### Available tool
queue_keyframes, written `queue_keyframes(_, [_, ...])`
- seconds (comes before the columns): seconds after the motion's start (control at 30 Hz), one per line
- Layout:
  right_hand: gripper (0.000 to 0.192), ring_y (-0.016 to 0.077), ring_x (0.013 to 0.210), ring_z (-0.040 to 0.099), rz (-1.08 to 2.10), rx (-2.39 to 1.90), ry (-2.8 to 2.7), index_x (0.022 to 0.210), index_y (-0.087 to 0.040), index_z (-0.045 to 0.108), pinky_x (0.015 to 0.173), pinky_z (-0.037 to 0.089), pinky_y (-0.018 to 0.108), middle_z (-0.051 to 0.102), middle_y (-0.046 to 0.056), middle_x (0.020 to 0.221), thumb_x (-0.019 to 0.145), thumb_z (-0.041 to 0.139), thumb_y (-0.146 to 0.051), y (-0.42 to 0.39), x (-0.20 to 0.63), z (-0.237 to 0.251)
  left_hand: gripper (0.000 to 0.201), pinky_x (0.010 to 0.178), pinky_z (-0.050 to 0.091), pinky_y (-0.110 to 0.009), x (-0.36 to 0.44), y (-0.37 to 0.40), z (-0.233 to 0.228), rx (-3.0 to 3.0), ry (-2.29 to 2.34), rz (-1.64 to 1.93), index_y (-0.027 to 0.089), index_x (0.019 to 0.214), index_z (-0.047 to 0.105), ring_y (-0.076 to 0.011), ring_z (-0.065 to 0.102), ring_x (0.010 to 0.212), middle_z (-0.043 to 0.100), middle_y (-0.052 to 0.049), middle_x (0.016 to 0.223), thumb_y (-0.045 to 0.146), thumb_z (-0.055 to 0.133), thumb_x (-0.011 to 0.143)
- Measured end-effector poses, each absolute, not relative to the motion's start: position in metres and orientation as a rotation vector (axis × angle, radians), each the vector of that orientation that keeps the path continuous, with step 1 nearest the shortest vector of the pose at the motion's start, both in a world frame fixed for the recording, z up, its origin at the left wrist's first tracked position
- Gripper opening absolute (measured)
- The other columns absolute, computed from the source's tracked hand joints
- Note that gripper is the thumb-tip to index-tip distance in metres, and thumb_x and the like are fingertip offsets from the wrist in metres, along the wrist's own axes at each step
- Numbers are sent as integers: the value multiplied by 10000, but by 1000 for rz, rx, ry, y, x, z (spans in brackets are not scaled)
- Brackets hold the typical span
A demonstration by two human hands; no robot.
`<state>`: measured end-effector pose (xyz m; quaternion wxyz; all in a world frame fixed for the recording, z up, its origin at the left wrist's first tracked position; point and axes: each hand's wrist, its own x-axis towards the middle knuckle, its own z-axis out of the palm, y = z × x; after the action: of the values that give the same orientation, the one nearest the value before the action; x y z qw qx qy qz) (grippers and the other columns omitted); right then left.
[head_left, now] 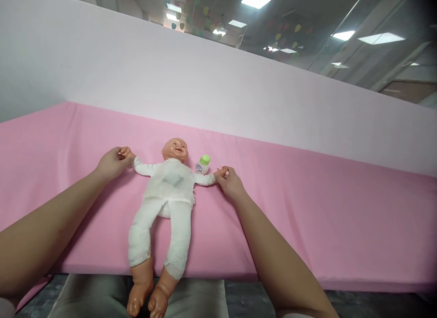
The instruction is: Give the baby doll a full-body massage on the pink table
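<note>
A baby doll (170, 183) with a white cloth body lies on its back, its arms stretched out to both sides. My left hand (114, 163) is closed around the doll's hand on the left. On the other side, my right hand (231, 183) pinches the doll's other hand between thumb and fingers. The plastic feet (140, 286) hang over the table's front edge. Close to the doll's head, above its arm on the right, stands a small clear bottle (202, 166) with a green cap, tilted in view.
Pink cloth (324, 208) covers the padded surface under the doll. A white wall (205, 90) rises along the back, with glass (290, 31) above it reflecting ceiling lights. My legs (92, 295) are below the front edge.
</note>
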<state>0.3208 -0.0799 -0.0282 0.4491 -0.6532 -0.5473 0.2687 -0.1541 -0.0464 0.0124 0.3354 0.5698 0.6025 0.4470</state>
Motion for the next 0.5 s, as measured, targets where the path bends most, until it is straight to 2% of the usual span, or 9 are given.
queue_keyframes(0.07, [711,243,827,705,565,-1549,-1379,1451,-248,499,774,557,362,769,77,1000,836,800,-440,-90,309,-20,469,763,506,-329,-140,-60,19,1566,1562,1258,215,1191,670,-241,688,888,750,-75,1036,417,823,796])
queue_keyframes(0.13, [778,251,913,722,506,-1393,-1435,1554,-273,399,827,582,384,737,125,1223,885,765,-428,-103,291,-11,491,831,540,-343,-123,-76,25,1656,1441,1370,235,1248,663,-252,707,976,754,-81,1143,414,811,815])
queue_keyframes(0.2, [790,264,1005,720,459,-1247,-1548,1591,-291,368,868,601,399,657,153,1405,910,755,-395,-118,270,-3,450,841,553,-351,-108,-91,28,1809,1371,1365,249,1240,687,-257,709,980,756,-74,1171,405,791,832])
queue_keyframes(0.27, [696,276,1048,707,320,-1147,-1756,1541,-303,460,939,599,445,675,125,1370,910,752,-322,-130,250,2,363,828,555,-357,-96,-102,28,2058,1272,1184,276,1185,746,-259,704,949,769,-58,1158,395,772,844])
queue_keyframes(0.37, [425,296,1138,663,110,-980,-2129,1350,-303,659,1048,552,519,725,82,1261,938,677,-202,-140,227,2,305,850,554,-377,-87,-106,25,2339,1065,932,306,1144,798,-279,693,974,788,-47,1079,374,746,852])
queue_keyframes(0.43, [351,298,1161,644,40,-937,-2218,1291,-287,702,1068,533,534,731,83,1261,966,629,-174,-141,220,1,318,872,550,-386,-86,-105,24,2392,1037,910,300,1159,799,-288,686,1013,789,-50,1083,382,729,861])
queue_keyframes(0.5, [358,295,1152,644,35,-983,-2175,1323,-275,682,1055,535,532,732,90,1261,979,623,-194,-138,222,-1,351,850,545,-379,-87,-103,25,2342,1162,948,289,1185,786,-284,686,991,787,-53,1130,422,723,866])
